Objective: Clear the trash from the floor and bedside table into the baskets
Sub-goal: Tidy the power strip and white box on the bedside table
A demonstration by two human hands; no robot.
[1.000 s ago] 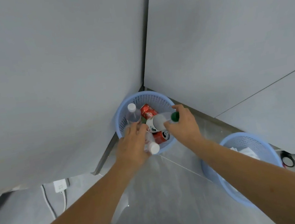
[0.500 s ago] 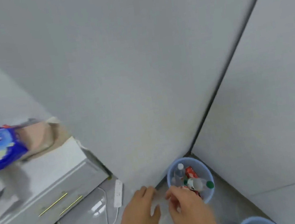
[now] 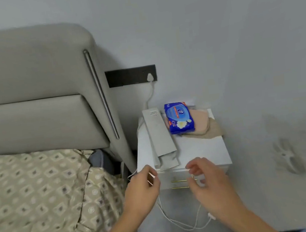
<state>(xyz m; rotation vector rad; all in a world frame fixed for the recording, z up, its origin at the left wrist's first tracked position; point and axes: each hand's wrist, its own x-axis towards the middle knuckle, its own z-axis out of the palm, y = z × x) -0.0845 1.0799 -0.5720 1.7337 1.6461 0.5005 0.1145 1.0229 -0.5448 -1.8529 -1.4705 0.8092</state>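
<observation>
Both hands hover at the near edge of the bedside table [image 3: 202, 148], empty as far as can be seen. The left hand [image 3: 142, 190] has its fingers loosely curled, thumb and forefinger close together but gripping nothing; the right hand [image 3: 208, 182] is half open, fingers [image 3: 193, 166] bent and apart (the blur hides finer detail).

Just beyond the left fingertips lies the grey sleeve [image 3: 160, 140], a long flat paper pack whose near end overhangs the table's front edge. Its long axis runs away from the person toward the wall, so the near end points almost straight at the left hand, which is the nearer of the two. Farther back and to the right sits the blue packet [image 3: 179, 118], resting on a beige cloth [image 3: 204, 126]; the right hand has the shorter line to it.

A white cable [image 3: 183, 223] hangs below the hands, clear of both. The baskets are out of view, so whatever gets picked up, I judge, must be carried off to one side.
</observation>
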